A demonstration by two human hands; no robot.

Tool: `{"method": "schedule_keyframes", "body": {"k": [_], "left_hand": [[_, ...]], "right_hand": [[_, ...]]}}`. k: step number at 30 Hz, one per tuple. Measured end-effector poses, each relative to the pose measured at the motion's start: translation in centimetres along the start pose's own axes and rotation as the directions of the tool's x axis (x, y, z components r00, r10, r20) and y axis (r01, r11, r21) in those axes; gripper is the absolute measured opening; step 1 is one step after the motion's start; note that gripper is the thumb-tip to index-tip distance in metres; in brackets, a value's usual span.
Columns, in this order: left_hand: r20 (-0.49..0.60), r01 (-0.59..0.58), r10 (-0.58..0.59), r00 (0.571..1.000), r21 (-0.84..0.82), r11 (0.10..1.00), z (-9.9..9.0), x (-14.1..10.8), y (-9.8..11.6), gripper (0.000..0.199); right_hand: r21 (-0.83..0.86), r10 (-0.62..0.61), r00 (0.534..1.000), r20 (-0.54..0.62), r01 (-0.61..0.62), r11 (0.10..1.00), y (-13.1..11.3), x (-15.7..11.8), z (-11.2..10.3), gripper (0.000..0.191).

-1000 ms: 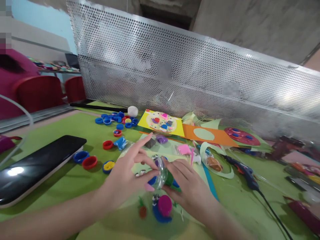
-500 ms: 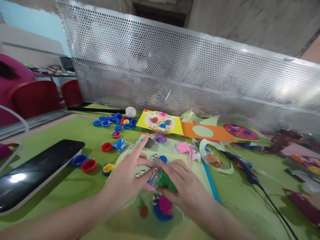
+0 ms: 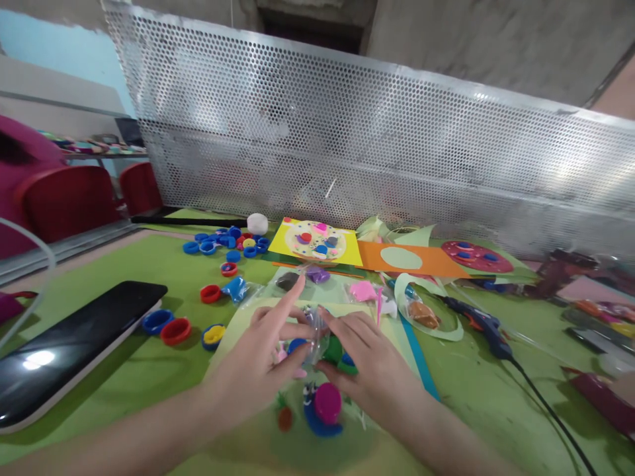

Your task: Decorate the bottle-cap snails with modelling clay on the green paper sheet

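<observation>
Both hands meet above the pale yellow-green paper sheet, landmark for these notes. Between them, over its middle: a thin, crinkled clear plastic packet, with a rounded green lump at its right side, apparently inside. Left hand narrow, thumb and fingertips pinching the packet's edge, index finger raised, probably just out of the pinch's way. Right hand curled around the lump's side, fingers above, thumb below; presumably it steadies the weight against the left's grip on slack film. Exact fingertip contact blurred.

On the sheet's near part, a blue curved snail-like figure with a magenta round disc lies just below the hands, free of both.

Beyond the sheet's far edge, a bagged purple lump: colours likely set within reach. Left of the sheet, loose blue and red plastic rings. Right of it, a dark blue-black glue gun, nozzle towards the sheet, cord trailing nearer the person, perhaps for an easy pick-up.
</observation>
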State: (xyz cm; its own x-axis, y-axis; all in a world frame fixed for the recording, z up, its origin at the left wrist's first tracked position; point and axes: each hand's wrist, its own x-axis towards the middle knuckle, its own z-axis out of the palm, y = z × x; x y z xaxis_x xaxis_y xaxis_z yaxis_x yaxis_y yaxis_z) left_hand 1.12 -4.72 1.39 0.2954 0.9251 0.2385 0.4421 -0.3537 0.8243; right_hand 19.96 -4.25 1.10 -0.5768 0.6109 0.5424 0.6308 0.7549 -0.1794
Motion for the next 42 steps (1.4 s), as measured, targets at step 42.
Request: {"method": "schedule_keyframes", "body": {"k": [42], "left_hand": [[-0.095, 0.214, -0.361, 0.928, -0.658, 0.722, -0.5, 1.3, 0.6, 0.083]], "right_hand": [[0.06, -0.075, 0.994, -0.077, 0.08, 0.995, 0.3, 0.0, -0.4, 0.044]]}}
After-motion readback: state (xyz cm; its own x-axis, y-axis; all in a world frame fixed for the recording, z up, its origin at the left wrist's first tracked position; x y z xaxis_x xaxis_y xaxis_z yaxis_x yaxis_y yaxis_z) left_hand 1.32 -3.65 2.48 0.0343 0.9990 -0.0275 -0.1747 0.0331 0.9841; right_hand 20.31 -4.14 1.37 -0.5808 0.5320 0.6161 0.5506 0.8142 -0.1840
